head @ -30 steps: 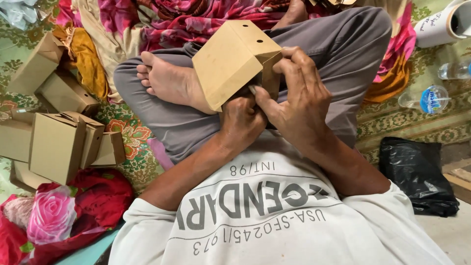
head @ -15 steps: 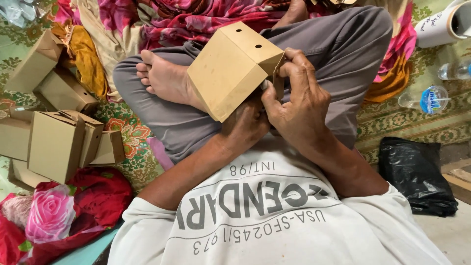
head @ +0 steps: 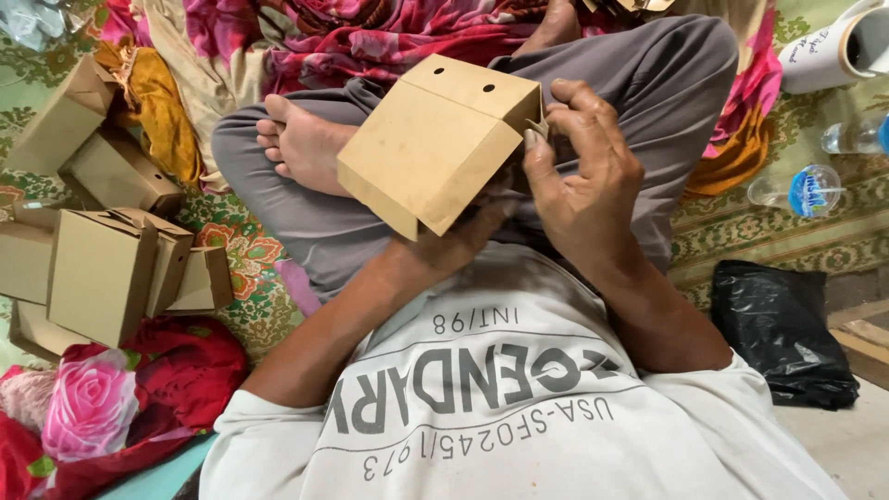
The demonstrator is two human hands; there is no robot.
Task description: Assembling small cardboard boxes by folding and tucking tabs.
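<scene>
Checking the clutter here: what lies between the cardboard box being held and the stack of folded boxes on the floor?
In the head view, the person's bare foot and grey-trousered leg lie between the held box and the stacked boxes.

Plain brown cardboard box with two small round holes near top edge [head: 435,143], tilted over lap, held from below and at right edge. Stack of same brown folded cardboard boxes [head: 102,268] on floor at left, two more tan boxes [head: 93,139] behind it. Clear plastic bottle with blue-white label [head: 801,190] lying right. Black plastic bag [head: 782,329] beside it, lower right.
</scene>
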